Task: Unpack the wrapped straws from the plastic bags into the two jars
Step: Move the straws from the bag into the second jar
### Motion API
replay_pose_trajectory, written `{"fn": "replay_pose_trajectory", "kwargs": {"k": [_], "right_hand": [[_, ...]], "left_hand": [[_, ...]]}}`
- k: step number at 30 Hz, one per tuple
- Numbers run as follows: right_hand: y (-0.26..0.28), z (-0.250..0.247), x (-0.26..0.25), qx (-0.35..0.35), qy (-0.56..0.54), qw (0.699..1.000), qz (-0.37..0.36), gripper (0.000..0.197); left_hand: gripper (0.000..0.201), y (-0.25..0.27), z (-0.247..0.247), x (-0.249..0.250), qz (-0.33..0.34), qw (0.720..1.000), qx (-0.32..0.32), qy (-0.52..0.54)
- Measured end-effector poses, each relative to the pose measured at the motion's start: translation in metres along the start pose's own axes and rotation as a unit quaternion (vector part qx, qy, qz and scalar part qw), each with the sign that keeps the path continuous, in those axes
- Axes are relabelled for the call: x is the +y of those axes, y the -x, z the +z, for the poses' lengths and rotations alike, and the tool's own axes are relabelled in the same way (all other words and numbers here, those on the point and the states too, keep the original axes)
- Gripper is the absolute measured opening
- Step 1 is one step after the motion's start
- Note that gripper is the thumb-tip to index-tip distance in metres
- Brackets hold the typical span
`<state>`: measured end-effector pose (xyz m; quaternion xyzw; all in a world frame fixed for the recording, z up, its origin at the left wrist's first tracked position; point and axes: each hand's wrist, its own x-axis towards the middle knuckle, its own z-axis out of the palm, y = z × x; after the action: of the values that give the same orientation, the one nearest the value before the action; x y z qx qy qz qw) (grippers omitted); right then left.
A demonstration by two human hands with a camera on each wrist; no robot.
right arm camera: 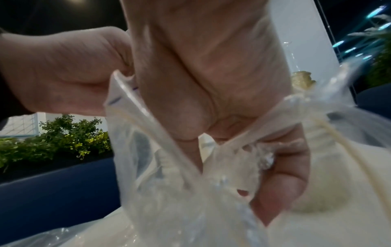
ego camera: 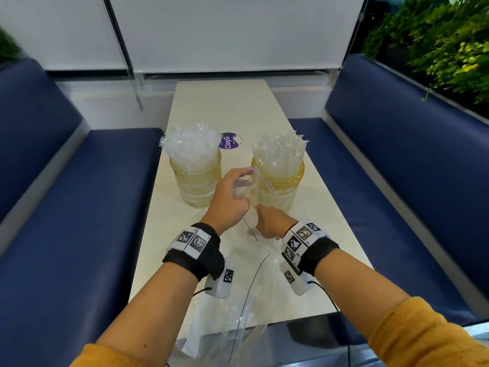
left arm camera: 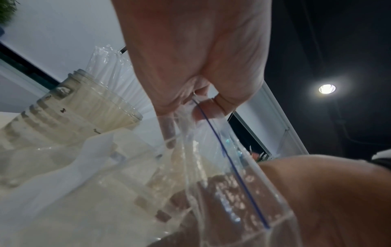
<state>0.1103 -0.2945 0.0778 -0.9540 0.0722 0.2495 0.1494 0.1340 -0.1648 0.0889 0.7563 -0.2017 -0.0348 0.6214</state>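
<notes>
Two glass jars stand mid-table, the left jar (ego camera: 195,181) and the right jar (ego camera: 283,181), each packed with upright wrapped straws (ego camera: 190,147). In front of the right jar I hold a clear zip bag (ego camera: 250,190) with a blue seal line. My left hand (ego camera: 239,180) pinches its upper rim, seen close in the left wrist view (left arm camera: 201,103). My right hand (ego camera: 264,221) sits lower, its fingers (right arm camera: 281,167) curled round the crumpled plastic (right arm camera: 190,192). I make out no straws inside this bag.
A second clear zip bag (ego camera: 248,300) lies flat at the table's near edge, over a white paper packet (ego camera: 193,337). A purple sticker (ego camera: 229,141) sits between the jars. Blue bench seats (ego camera: 79,207) flank the narrow cream table (ego camera: 225,107).
</notes>
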Motion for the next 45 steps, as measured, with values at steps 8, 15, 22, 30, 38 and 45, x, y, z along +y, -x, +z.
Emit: {"fn": "replay_pose_trajectory", "kwargs": {"k": [8,15,22,30,38,45], "right_hand": [[0.021,-0.034,-0.005,-0.018,0.076,0.997,-0.022,0.05],[0.045,-0.086,-0.018,-0.019,0.198,0.978,-0.06,0.037],[0.053,-0.105,-0.026,-0.012,0.183,0.979,-0.094,0.039],[0.063,-0.113,-0.027,0.081,0.1,0.985,-0.112,0.046],[0.05,-0.113,-0.011,0.18,-0.302,0.873,-0.338,0.04],[0.025,-0.069,-0.029,0.328,-0.097,0.871,-0.354,0.051]], "left_hand": [[0.068,0.005,-0.001,-0.003,0.009,0.998,-0.031,-0.053],[0.094,0.003,0.008,-0.01,0.058,0.972,-0.067,-0.22],[0.05,0.0,0.024,-0.013,0.125,0.94,0.06,-0.313],[0.025,-0.002,0.027,-0.025,0.082,0.941,0.089,-0.316],[0.027,-0.008,0.018,-0.019,0.037,0.973,0.154,-0.167],[0.019,-0.015,0.02,-0.011,0.032,0.973,0.13,-0.187]]}}
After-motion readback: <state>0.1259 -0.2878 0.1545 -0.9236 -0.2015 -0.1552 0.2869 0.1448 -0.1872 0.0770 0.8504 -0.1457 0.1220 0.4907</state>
